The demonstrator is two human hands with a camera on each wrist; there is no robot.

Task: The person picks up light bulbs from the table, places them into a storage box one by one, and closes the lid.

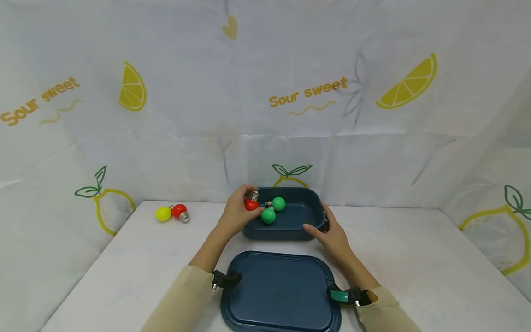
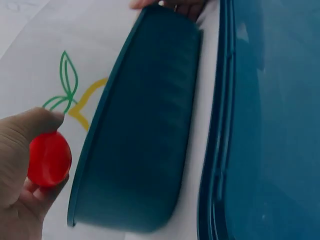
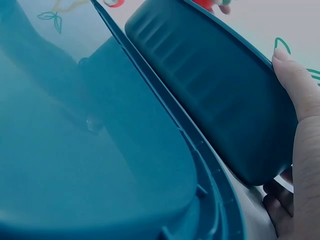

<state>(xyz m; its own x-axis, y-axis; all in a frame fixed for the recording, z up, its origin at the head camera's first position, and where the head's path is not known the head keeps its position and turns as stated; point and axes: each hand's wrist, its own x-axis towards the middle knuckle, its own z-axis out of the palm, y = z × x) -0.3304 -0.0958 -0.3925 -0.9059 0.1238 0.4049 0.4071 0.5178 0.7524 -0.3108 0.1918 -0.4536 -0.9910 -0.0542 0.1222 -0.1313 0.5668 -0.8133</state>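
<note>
My left hand (image 1: 238,213) pinches a red light bulb (image 1: 250,204) over the left end of a dark blue box (image 1: 298,234), its metal screw base pointing up. In the left wrist view the red bulb (image 2: 50,159) sits between thumb and fingers, just beside the box wall (image 2: 140,125). Two green bulbs, one farther back (image 1: 279,204) and one nearer (image 1: 268,216), lie inside the box at its left. My right hand (image 1: 333,234) grips the box's right end, thumb at the front rim and fingers round the outer side, as the right wrist view also shows with the thumb (image 3: 295,82) on the rim.
A dark blue lid (image 1: 282,293) lies flat on the white table (image 1: 415,258) in front of the box, under both wrists. To the left, a yellow bulb (image 1: 163,214) and another red bulb (image 1: 179,210) lie together. A white printed cloth (image 1: 186,152) hangs behind.
</note>
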